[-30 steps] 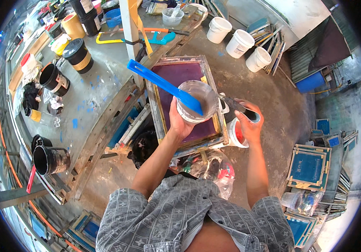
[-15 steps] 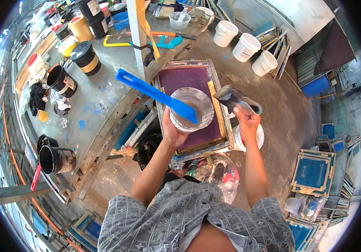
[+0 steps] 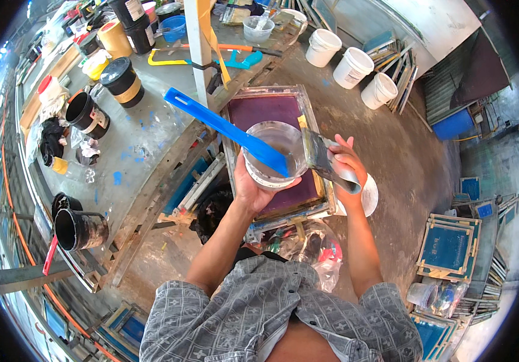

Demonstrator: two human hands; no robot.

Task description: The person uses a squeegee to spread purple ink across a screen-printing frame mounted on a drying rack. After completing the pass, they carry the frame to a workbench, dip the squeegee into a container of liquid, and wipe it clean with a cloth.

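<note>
Since the earlier frame the right hand (image 3: 348, 164) has come in toward the tub, bringing the flat scraper (image 3: 327, 160) up to its rim; before, it stood further off to the right. Left hand (image 3: 258, 188) cups the clear plastic tub (image 3: 273, 154) from below, fingers closed around its base, holding it above the purple printing screen (image 3: 271, 114) in its frame. Blue paddle (image 3: 229, 130) stands in the tub, blade inside, long handle slanting up and left over the surface (image 3: 139, 151). Right hand is closed around the scraper's handle, blade edge at or just beside the tub's right rim; contact cannot be told. Judgement: tub looks light and thin-walled, likely to flex if squeezed at the rim and slick if wet inside, so a hold under the base is the steadier one; the long paddle could tip it leftward. Scraper looks stiff, best held by its handle end. Nearby: black paint cans (image 3: 120, 81) on the surface at left, three white buckets (image 3: 353, 67) on the floor beyond the screen, framed blue screens (image 3: 446, 247) stacked at right.
</note>
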